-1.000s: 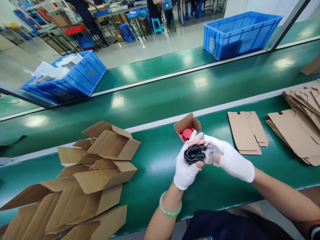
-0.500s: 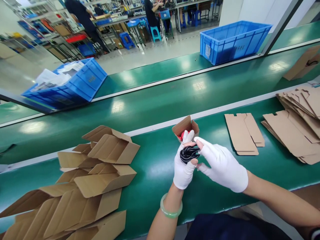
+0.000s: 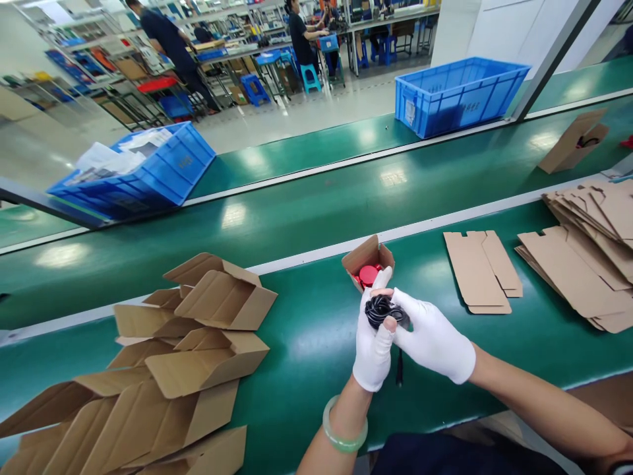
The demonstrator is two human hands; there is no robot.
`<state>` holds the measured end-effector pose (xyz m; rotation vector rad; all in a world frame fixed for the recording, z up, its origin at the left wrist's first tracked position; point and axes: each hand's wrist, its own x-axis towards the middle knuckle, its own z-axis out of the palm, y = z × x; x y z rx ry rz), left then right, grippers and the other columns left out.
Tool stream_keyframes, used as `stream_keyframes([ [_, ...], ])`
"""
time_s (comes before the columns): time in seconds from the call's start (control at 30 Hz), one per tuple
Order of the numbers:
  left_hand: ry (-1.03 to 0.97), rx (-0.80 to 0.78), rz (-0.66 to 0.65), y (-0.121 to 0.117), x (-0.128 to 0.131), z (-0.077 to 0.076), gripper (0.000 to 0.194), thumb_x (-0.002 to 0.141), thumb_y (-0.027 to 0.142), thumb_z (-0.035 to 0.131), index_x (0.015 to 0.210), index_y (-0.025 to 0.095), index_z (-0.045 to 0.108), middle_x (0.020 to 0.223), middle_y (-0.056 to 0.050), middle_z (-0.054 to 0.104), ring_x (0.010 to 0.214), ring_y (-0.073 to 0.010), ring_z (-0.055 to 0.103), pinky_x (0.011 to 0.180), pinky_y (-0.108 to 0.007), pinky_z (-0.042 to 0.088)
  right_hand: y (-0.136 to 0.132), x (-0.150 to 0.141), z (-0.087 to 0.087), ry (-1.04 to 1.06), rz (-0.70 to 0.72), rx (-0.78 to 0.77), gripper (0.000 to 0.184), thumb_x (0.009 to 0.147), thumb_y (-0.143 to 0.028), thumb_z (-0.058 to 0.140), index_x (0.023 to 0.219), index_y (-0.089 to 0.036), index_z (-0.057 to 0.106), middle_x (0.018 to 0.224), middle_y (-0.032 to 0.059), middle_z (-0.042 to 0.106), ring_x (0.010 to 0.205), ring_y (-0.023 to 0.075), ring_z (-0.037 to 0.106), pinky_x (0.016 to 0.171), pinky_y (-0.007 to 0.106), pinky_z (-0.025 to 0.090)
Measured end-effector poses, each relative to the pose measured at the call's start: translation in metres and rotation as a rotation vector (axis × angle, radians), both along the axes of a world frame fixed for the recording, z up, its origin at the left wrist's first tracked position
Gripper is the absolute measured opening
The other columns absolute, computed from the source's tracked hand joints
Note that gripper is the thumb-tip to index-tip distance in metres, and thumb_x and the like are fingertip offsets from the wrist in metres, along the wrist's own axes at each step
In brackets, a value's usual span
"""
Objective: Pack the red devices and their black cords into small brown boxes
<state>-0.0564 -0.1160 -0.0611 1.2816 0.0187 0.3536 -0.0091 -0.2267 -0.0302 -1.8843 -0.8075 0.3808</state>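
A coiled black cable [image 3: 378, 310] is gripped in my left hand [image 3: 372, 349], which wears a white glove with bare fingertips. My right hand [image 3: 431, 335], gloved the same way, closes on the coil from the right. One cable end with a dark plug [image 3: 399, 371] hangs below the hands. Just beyond my left fingers stands an open cardboard box [image 3: 366, 256] with a round red item [image 3: 368, 275] and other red parts inside. The undersides of both hands are hidden.
Open cardboard boxes [image 3: 217, 300] crowd the left. Flat cardboard blanks [image 3: 477, 270] lie right, beside a larger stack [image 3: 583, 264]. Beyond runs a green conveyor [image 3: 306, 198] carrying a box [image 3: 568, 145]. Two blue crates [image 3: 459, 99] stand behind; people work in the background.
My right fingers have closed in on the coil, and a cable end with a plug now hangs down. Both hands sit slightly lower. The box on the conveyor has moved left.
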Motion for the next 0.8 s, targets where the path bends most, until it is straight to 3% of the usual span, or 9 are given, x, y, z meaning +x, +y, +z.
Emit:
stream_keyframes([
  [0.1,-0.001,-0.057,-0.028,0.001,0.001,0.0,0.044,0.086,0.056,0.056,0.112,0.02,0.054,0.147,-0.011,0.031,0.138,-0.0309,0.026,0.111,-0.047,0.032,-0.002,0.004,0.005,0.121,0.038,-0.027,0.043,0.085,-0.017,0.053,0.127,-0.028,0.048,0.088,-0.0032,0.062,0.071,0.0148,0.058,0.064,0.025,0.045],
  [0.17,0.007,-0.062,-0.045,0.001,0.002,-0.003,0.043,0.087,0.055,0.054,0.114,0.021,0.053,0.149,-0.011,0.028,0.138,-0.0305,0.026,0.112,-0.047,0.031,-0.003,0.004,0.003,0.12,-0.013,-0.026,0.04,0.086,-0.016,0.05,0.125,-0.027,0.05,0.08,-0.0041,0.061,0.069,0.0149,0.056,0.062,0.025,0.044],
  [0.33,0.042,0.119,-0.08,0.009,0.005,-0.005,0.048,0.089,0.056,0.049,0.123,0.021,0.049,0.147,-0.011,0.031,0.134,-0.0283,0.034,0.114,-0.045,0.028,-0.004,0.008,-0.005,-0.12,-0.118,0.006,0.021,0.09,-0.019,0.048,0.109,-0.022,0.056,0.082,-0.0019,0.062,0.064,0.0135,0.054,0.062,0.024,0.044],
  [0.4,0.023,0.336,-0.031,0.016,0.007,-0.002,0.056,0.091,0.057,0.044,0.135,0.022,0.04,0.145,-0.011,0.035,0.133,-0.0271,0.036,0.112,-0.044,0.031,-0.006,0.016,-0.006,-0.262,-0.143,-0.006,0.016,0.093,-0.021,0.047,0.106,-0.021,0.056,0.088,0.0006,0.063,0.071,0.0145,0.058,0.065,0.024,0.045],
  [0.47,-0.067,0.681,0.147,0.026,0.01,0.0,0.064,0.091,0.056,0.046,0.142,0.019,0.031,0.144,-0.012,0.037,0.134,-0.0279,0.034,0.112,-0.044,0.031,-0.009,0.027,-0.004,-0.445,-0.196,-0.064,0.017,0.094,-0.022,0.045,0.107,-0.018,0.054,0.094,0.0039,0.064,0.077,0.0162,0.06,0.067,0.025,0.046],
  [0.57,-0.19,1.23,0.377,0.042,0.023,-0.001,0.062,0.086,0.045,0.059,0.136,0.014,0.039,0.139,-0.015,0.043,0.133,-0.0315,0.033,0.11,-0.048,0.03,-0.01,0.046,0.005,-0.772,-0.251,-0.356,0.016,0.094,-0.02,0.039,0.098,-0.014,0.054,0.085,0.0065,0.061,0.07,0.0195,0.059,0.061,0.029,0.044],
  [0.7,-0.12,1.663,0.193,0.056,0.045,-0.009,0.025,0.08,0.028,0.066,0.1,0.015,0.061,0.106,-0.01,0.063,0.108,-0.0289,0.053,0.1,-0.047,0.036,0.006,0.063,0.026,-1.011,-0.1,-0.869,0.024,0.09,-0.007,0.031,0.098,-0.01,0.054,0.077,0.0081,0.056,0.062,0.0224,0.057,0.051,0.029,0.036],
  [0.8,-0.116,1.782,0.143,0.06,0.055,-0.015,0.008,0.082,0.023,0.061,0.083,0.016,0.064,0.084,-0.007,0.063,0.088,-0.0243,0.056,0.094,-0.045,0.039,0.031,0.069,0.032,-0.99,0.058,-0.978,0.028,0.087,-0.001,0.03,0.098,-0.005,0.056,0.08,0.0147,0.057,0.068,0.0263,0.06,0.053,0.03,0.037],
])
